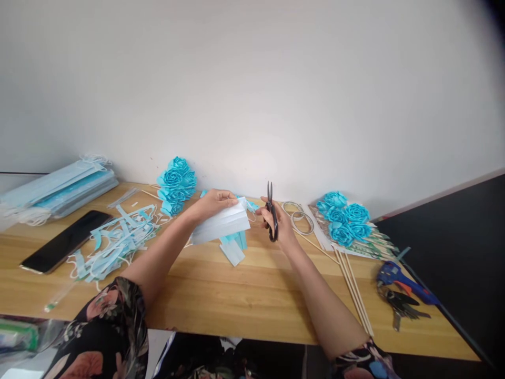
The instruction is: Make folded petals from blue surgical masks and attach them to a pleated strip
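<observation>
My left hand (pixel 216 204) pinches the upper edge of a pale pleated face mask (pixel 221 225), which hangs over the middle of the table. A strip with a white ear loop sticks out at the mask's right corner. To its right, my right hand (pixel 279 218) holds black-handled scissors (pixel 271 213) with the blades pointing up and nearly closed. The blades are apart from the mask. Beneath the mask lie cut blue and white pieces (pixel 233 250), partly hidden by it.
On the left are a mask stack (pixel 63 184), a phone (pixel 65 241) and a heap of trimmed strips (pixel 118 239). Blue flowers (pixel 176 184) stand by the wall, with more flowers (pixel 344 218) at right. Tape rolls (pixel 302 222), wooden sticks (pixel 355 292), a blue glue gun (pixel 406 281) and keys (pixel 402 306) lie right.
</observation>
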Motion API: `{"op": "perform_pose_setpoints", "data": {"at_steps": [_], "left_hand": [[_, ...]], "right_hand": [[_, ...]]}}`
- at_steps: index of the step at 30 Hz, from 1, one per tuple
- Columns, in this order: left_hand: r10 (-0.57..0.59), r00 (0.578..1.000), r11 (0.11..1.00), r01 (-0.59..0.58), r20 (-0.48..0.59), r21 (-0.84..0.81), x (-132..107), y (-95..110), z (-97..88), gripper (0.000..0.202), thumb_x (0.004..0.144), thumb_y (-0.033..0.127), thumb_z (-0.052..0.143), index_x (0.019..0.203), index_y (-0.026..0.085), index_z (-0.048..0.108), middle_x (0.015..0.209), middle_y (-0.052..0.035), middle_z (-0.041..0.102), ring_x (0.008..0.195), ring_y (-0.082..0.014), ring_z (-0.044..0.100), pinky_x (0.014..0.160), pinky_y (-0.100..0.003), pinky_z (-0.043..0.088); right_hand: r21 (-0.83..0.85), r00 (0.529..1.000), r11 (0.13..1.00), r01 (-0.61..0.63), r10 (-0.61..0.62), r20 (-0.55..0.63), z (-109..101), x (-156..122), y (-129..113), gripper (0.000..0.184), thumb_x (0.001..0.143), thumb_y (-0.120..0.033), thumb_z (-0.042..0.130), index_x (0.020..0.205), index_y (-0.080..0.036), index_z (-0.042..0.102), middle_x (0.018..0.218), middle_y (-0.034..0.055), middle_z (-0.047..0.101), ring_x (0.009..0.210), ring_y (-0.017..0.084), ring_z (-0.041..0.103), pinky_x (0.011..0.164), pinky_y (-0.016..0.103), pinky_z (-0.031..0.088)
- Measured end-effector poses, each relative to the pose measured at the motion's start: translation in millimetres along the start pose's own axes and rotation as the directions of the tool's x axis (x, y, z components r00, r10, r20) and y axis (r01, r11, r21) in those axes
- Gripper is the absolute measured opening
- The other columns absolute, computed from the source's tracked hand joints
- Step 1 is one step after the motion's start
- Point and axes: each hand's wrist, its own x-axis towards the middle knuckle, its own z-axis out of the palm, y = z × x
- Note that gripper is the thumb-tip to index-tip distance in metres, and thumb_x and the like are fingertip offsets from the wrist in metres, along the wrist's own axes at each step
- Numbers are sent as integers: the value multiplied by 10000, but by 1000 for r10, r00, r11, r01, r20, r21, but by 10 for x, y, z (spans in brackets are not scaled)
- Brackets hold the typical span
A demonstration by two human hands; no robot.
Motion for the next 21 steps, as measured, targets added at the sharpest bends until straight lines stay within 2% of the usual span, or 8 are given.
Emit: {"op": "perform_pose_setpoints", "data": {"at_steps": [2, 4, 8, 12, 15, 21], "left_hand": [[22, 999, 1000, -21, -26, 20, 37, 30, -38, 445, 678, 556, 700, 773, 125, 643, 638, 22, 553, 582, -95, 448, 557, -209, 326], [39, 998, 998, -37, -41, 45, 67, 41, -76, 438, 690, 552, 687, 779, 125, 646, 645, 20, 557, 583, -96, 447, 549, -209, 321], [58, 996, 996, -53, -70, 72, 79, 19, -139, 451, 713, 571, 664, 800, 129, 646, 652, 18, 561, 577, -96, 450, 530, -206, 309], [43, 996, 999, -42, -79, 12, 58, 5, -158, 478, 703, 595, 671, 809, 131, 633, 652, 16, 569, 566, -99, 468, 523, -206, 321], [21, 998, 999, -23, -64, -28, 48, 22, -132, 487, 683, 593, 696, 801, 125, 633, 647, 14, 576, 567, -100, 482, 530, -206, 332], [27, 1000, 999, -26, 5, -31, 33, 55, -39, 441, 687, 549, 712, 773, 123, 636, 639, 14, 579, 583, -105, 502, 549, -209, 353]], "right_hand": [[-6, 999, 1000, 27, -27, 30, -24, -24, -55, 573, 816, -518, 642, 1282, -189, 587, 850, 41, 639, 745, 164, 596, 504, 231, 502], [-24, 995, 1000, 17, -15, 96, -34, -49, -84, 552, 827, -499, 629, 1276, -179, 616, 781, 22, 609, 646, 132, 554, 446, 206, 453], [-43, 958, 994, -105, 113, 263, -11, -74, -53, 548, 807, -438, 648, 1290, -179, 637, 715, -5, 566, 542, 90, 498, 405, 178, 400], [-58, 906, 977, -203, 210, 367, 17, -64, 17, 583, 748, -445, 722, 1266, -183, 657, 686, -19, 555, 491, 72, 471, 386, 168, 392], [-28, 895, 977, -212, 206, 396, 21, -64, 19, 583, 747, -499, 729, 1226, -171, 668, 695, -12, 562, 488, 70, 470, 379, 167, 389], [-7, 895, 992, -128, 119, 430, 40, -105, -43, 620, 790, -645, 646, 1156, -145, 651, 775, 35, 609, 561, 96, 518, 415, 187, 427]]}}
